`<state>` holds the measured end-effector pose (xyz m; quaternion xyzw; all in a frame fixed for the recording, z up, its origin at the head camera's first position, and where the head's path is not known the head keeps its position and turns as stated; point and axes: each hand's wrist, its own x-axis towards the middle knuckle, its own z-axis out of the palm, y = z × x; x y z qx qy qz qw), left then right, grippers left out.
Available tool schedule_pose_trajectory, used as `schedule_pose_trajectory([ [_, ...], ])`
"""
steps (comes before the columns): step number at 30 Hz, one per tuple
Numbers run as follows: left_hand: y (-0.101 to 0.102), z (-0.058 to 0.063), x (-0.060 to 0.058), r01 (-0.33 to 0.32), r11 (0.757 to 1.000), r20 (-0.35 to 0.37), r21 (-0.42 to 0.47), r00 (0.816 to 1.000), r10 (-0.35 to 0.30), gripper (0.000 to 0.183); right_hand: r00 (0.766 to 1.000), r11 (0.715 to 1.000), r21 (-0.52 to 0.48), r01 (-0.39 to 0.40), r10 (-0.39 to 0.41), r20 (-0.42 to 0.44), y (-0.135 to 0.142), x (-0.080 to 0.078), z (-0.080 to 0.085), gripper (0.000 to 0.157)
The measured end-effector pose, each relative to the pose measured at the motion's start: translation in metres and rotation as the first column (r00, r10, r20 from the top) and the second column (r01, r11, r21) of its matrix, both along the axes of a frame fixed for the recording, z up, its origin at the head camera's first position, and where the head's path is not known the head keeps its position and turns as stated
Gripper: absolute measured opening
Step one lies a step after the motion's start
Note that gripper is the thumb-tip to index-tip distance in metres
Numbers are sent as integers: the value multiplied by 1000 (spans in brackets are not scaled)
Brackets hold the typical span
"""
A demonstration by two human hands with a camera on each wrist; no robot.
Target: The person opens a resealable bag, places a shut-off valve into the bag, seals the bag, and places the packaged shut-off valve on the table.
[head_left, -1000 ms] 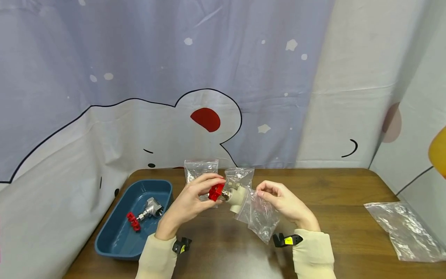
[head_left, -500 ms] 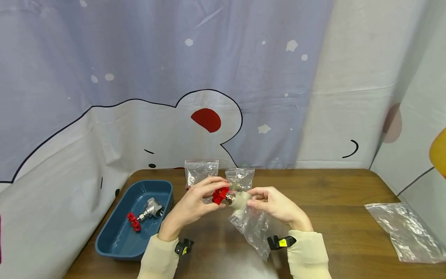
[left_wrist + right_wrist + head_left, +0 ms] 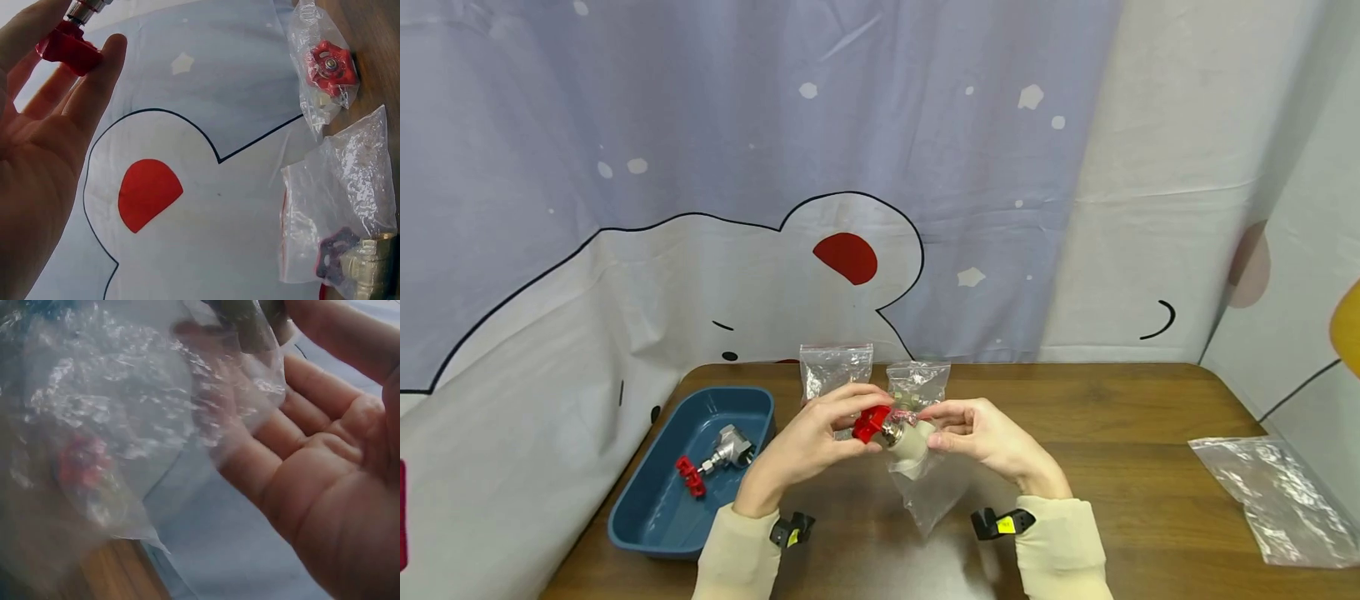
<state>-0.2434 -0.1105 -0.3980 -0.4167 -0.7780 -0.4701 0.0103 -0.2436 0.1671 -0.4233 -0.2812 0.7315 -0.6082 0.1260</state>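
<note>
Above the wooden counter (image 3: 1075,425), right of a blue tray (image 3: 658,521), my left hand (image 3: 820,427) and right hand (image 3: 996,442) held, clear bag (image 3: 928,502) hanging below, a pale valve (image 3: 910,448): left pinching its red handwheel (image 3: 871,423), right its body. Probably I was unbagging; next called for drawing plastic off.

You worked in a curtained-off spot, room type unclear: cartoon-printed cloth (image 3: 865,142) hung behind and beside your wooden surface (image 3: 1097,450).
</note>
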Motion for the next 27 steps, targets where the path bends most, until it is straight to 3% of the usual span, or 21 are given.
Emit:
schedule_pose_trajectory([
  [4, 3, -1, 1, 50, 998, 20, -31, 999, -49, 53, 1000, 999, -17, -27, 27, 3, -4, 1, -1, 37],
  [8, 10, -3, 2, 87, 994, -10, -71, 996, -88, 54, 1000, 1000, -23, -17, 17, 5, -10, 2, -1, 38],
  [17, 16, -4, 5, 59, 988, -121, -142, 990, -76, 56, 993, 997, -41, 59, -62, -97, -12, 0, -1, 20],
  [22, 21, -5, 5, 49, 992, -158, -114, 985, -66, 54, 985, 995, -26, 100, -103, -137, -12, 1, 1, 16],
  [27, 24, -6, 6, 11, 997, -179, -78, 984, -25, 51, 983, 990, -24, 136, -138, -120, -15, 5, 7, 19],
])
